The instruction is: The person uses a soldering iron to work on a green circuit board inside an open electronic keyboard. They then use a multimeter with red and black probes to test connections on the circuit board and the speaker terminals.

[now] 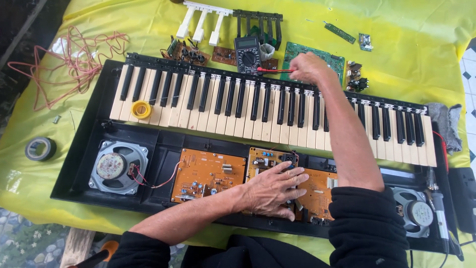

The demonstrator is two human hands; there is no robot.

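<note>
Hands at work over the opened keyboard [258,106]: left hand [272,191] lies flat, grip released, on the orange circuit boards [210,173] inside the black casing; right hand [308,68] pinches a red probe [272,71] beside the multimeter [247,54], beyond the keys.

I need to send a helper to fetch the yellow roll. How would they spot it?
Find the opened keyboard on the yellow cloth. At its left end, a small yellow tape roll lies flat on the white keys; the grey roll lies off the keyboard.
</note>
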